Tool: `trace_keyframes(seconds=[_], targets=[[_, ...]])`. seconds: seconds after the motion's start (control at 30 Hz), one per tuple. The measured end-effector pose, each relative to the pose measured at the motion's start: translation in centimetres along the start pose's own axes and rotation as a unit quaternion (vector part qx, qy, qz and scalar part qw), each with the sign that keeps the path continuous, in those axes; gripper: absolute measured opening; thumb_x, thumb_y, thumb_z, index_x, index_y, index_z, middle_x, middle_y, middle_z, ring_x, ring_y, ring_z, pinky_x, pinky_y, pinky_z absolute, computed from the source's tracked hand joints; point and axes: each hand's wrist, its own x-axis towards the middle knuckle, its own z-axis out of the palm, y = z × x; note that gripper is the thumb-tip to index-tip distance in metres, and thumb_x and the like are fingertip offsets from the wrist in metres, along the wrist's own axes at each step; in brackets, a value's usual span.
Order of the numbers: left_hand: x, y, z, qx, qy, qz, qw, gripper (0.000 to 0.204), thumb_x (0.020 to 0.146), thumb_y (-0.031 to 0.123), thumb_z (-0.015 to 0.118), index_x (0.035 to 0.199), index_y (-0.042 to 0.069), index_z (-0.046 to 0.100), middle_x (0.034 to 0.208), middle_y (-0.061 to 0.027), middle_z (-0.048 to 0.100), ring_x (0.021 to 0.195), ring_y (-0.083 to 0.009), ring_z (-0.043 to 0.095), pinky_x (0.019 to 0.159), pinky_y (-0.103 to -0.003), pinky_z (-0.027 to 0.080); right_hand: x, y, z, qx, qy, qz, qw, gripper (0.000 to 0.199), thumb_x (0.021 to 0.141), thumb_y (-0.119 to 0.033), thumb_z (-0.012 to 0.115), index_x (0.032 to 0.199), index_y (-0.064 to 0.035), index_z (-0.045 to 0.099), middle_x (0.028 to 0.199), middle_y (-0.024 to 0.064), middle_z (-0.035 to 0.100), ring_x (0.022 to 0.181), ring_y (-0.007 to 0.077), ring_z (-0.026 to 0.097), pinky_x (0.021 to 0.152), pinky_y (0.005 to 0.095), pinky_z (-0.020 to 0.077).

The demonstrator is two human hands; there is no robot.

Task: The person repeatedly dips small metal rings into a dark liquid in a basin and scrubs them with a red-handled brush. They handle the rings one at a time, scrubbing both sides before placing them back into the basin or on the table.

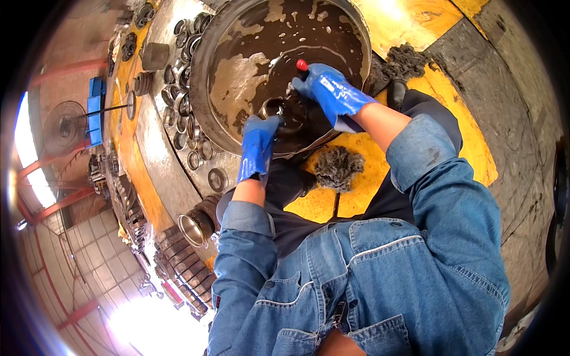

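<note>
Two hands, both in blue gloves, working over one basin point(200, 95). Left hand point(259, 142) is gripping one metal ring point(264, 108), fingers closing on its near side; ring is sitting inside the basin toward the near edge, over dark liquid point(309, 29). Can't tell how deep it's dipping. Right hand point(332, 89) is gripping one red-handled tool point(302, 64), fingers wrapping it, red end sticking up; glove is hiding most of the rest.

Grey shaggy clumps: two. Near clump point(338, 168) is lying on yellow board point(371, 157) just off the basin's near edge, between the legs; far clump point(407, 62) is lying off its right edge.

One metal bowl point(193, 230) is sitting left of the left knee. One loose ring point(218, 179) is lying flat near the metal plate's point(163, 160) near end. Loose rings point(181, 104), twenty-odd, are crowding the basin's left edge; they're overlapping, so no exact count.

Farther left: one fan point(65, 127), blurred, its pole crossing in front of blue bins point(95, 113).
</note>
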Motion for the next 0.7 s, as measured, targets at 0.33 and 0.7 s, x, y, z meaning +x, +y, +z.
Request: trace_keyframes(seconds=[0.33, 0.7], targets=[[5.2, -7.0, -2.6, 0.009, -0.053, 0.164, 0.985, 0.038, 0.082, 0.015, 0.081, 0.118, 0.004, 0.073, 0.096, -0.0096, 0.078, 0.078, -0.0154, 0.073, 0.069, -0.03, 0.059, -6.4, -4.6, -0.1, 0.241, -0.13, -0.204, 0.94, 0.04, 0.099, -0.041, 0.065, 0.106, -0.0031, 0.073, 0.091, 0.0143, 0.073, 0.084, 0.0228, 0.066, 0.081, 0.0412, 0.0515], [3.1, -5.3, -2.7, -0.078, -0.11, 0.1, 0.986, 0.041, 0.084, 0.014, 0.083, 0.121, 0.0, 0.071, 0.097, -0.0074, 0.078, 0.078, -0.014, 0.071, 0.072, -0.029, 0.058, -0.4, -2.1, 2.6, 0.116, 0.01, 0.015, 0.993, 0.054, 0.093, -0.052, 0.064, 0.111, -0.0018, 0.075, 0.101, 0.023, 0.075, 0.098, 0.0414, 0.072, 0.089, 0.0454, 0.0563]])
